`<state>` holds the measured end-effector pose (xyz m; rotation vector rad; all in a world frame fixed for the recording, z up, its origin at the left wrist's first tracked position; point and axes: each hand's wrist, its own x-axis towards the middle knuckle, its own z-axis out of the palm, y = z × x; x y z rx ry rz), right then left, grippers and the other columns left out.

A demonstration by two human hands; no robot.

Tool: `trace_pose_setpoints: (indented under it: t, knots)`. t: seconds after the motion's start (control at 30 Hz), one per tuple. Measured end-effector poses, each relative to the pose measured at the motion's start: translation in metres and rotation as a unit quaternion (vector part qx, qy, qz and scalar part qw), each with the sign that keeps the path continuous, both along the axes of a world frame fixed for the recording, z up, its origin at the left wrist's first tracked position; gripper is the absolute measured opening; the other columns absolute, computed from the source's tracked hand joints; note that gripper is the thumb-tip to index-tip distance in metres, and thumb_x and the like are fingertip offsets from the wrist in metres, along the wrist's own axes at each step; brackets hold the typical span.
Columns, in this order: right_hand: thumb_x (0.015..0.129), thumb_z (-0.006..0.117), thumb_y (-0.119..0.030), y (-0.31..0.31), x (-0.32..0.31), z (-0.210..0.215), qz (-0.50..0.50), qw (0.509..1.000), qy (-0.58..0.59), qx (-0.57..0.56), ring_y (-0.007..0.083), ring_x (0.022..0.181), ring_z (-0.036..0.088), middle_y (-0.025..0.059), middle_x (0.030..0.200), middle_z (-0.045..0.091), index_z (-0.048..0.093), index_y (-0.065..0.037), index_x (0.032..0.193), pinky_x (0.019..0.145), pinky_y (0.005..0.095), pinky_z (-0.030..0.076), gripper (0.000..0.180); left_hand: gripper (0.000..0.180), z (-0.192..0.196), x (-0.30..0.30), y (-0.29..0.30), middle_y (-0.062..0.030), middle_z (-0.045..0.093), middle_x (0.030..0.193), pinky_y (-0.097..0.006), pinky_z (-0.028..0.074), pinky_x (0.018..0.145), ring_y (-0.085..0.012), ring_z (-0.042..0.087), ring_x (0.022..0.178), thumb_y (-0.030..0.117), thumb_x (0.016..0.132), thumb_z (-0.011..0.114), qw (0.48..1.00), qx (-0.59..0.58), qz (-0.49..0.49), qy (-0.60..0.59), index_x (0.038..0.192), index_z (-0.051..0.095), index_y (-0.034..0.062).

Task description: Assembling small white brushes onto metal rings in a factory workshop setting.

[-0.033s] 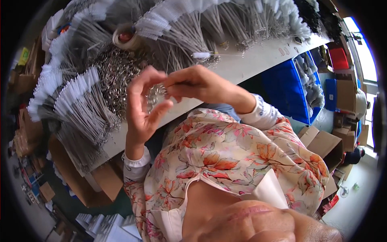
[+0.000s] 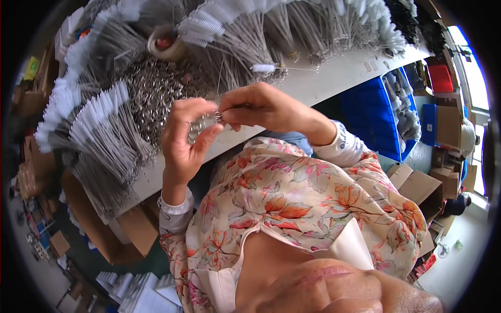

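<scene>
My left hand (image 2: 181,138) is curled, its fingertips and thumb close round small shiny metal rings (image 2: 217,116) at the edge of my right hand. My right hand (image 2: 263,107) is closed in a pinch on the same rings; its fingertips are partly hidden. More rings show in the bend of my left hand, but I cannot tell whether they are held or lie behind it. A large heap of metal rings (image 2: 151,99) lies on the table (image 2: 334,78) just beyond my left hand. Left of it are bundled wire-handled brushes with white bristles (image 2: 104,117).
More white-bristled brushes (image 2: 224,26) stretch along the far side of the table. A round tub (image 2: 166,44) stands behind the ring heap. One brush (image 2: 263,68) lies alone. A blue crate (image 2: 376,115) stands at the right, an open cardboard box (image 2: 112,235) below the table's left end.
The fingers of my left hand have come down and closed nearer to my right fingertips. The rings between the hands show more plainly. My right hand has barely shifted.
</scene>
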<state>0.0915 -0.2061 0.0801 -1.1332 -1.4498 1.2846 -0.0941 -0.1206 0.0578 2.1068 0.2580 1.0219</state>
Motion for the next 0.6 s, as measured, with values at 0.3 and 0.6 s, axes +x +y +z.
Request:
trace_pose_setpoints:
  t: [0.3, 0.6]
  knots:
    - [0.093, 0.054, -0.022, -0.030, 0.005, -0.029, 0.163, 0.913, 0.209, -0.309, 0.0035, 0.052, 0.049, 0.0012, 0.072, 0.061, 0.062, 0.000, 0.090, 0.047, 0.0148, 0.038, 0.023, 0.024, -0.013, -0.006, -0.040, -0.0052, 0.058, 0.083, -0.034, 0.048, 0.064, -0.0244, 0.057, 0.074, 0.010, 0.072, 0.072, 0.993, 0.103, -0.051, 0.032, 0.090, 0.057, 0.0045]
    - [0.094, 0.052, -0.021, -0.037, 0.015, -0.036, 0.172, 0.897, 0.262, -0.312, 0.0029, 0.051, 0.044, 0.0012, 0.072, 0.058, 0.061, 0.000, 0.092, 0.047, 0.0148, 0.033, 0.023, 0.018, -0.022, 0.010, -0.050, -0.0074, 0.059, 0.088, -0.031, 0.048, 0.066, -0.0238, 0.058, 0.079, 0.006, 0.080, 0.066, 0.994, 0.055, -0.073, -0.055, 0.095, 0.057, 0.0062]
